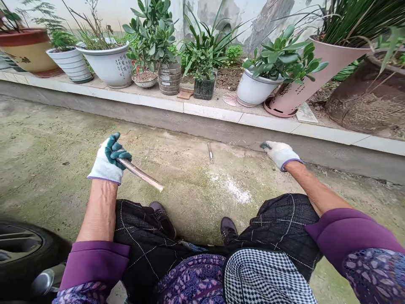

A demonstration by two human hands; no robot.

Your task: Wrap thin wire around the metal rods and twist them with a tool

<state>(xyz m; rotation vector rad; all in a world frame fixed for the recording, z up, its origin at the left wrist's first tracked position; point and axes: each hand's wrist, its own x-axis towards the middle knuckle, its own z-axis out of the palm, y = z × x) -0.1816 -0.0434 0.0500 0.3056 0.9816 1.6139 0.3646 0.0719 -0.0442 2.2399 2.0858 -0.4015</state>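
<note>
My left hand [114,158], in a white glove with green coated fingers, is wrapped round a wooden stick [144,175]. The stick slants down to the right, its pale cut end free. From near this hand a thin pale strand [164,150] runs right, low over the ground, and fades from sight partway. My right hand [280,153], gloved alike, is stretched out to the right with its fingertips pinched together. Faint loops of strand appear just left of it; the exact grip is too small to make out. Between the hands a small slim tool [210,153] with a metal end lies on the ground.
White powder or shavings [234,188] are scattered on the concrete ahead of my shoes. A low tiled ledge [209,113] with potted plants runs across the back. At lower left stands a wheel [22,245]. A checked cloth item [268,276] lies at my lap.
</note>
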